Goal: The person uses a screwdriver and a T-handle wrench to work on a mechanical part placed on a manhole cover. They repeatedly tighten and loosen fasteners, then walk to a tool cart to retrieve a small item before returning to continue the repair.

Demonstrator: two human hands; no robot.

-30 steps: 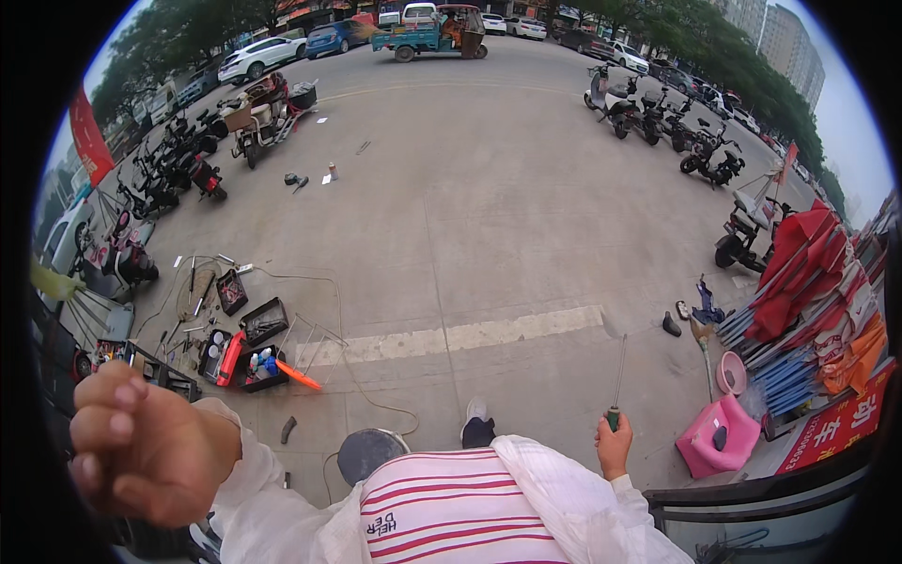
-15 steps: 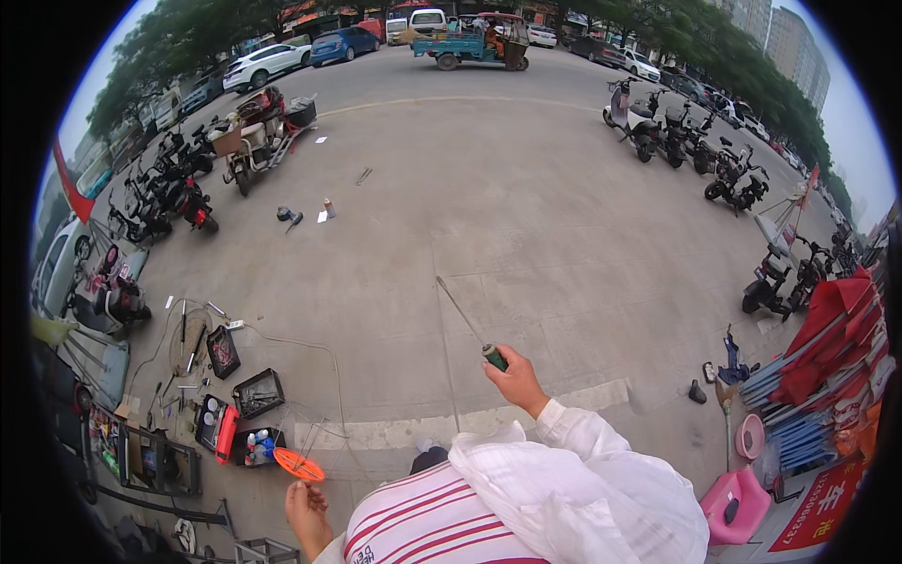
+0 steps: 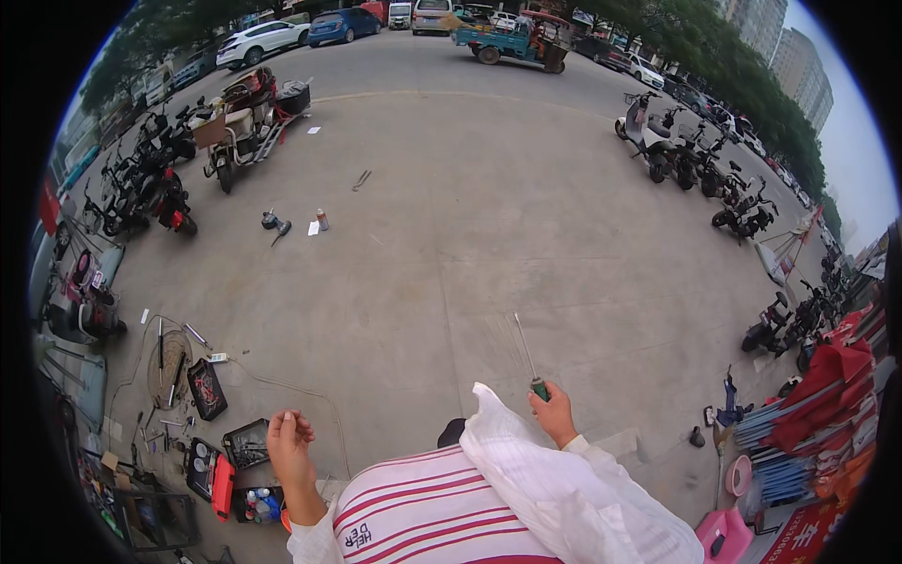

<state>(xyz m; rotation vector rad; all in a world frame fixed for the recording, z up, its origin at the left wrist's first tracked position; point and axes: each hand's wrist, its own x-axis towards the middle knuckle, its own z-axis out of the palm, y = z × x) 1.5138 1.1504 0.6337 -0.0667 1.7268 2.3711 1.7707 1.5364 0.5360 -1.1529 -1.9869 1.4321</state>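
1. the right hand (image 3: 556, 414) is closed around the green handle of a screwdriver (image 3: 538, 386), its tip pointing to the far side.
2. the screwdriver is held above the pavement (image 3: 451, 282), right of the striped shirt (image 3: 432, 512).
3. the left hand (image 3: 291, 453) is raised with loosely bent fingers, gripping nothing visible, just right of a black tray (image 3: 228, 447) in view.
4. far left, a bottle (image 3: 322, 219) stands on the pavement.

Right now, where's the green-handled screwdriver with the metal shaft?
Head view, below and right of centre: the green-handled screwdriver is gripped in the right hand.
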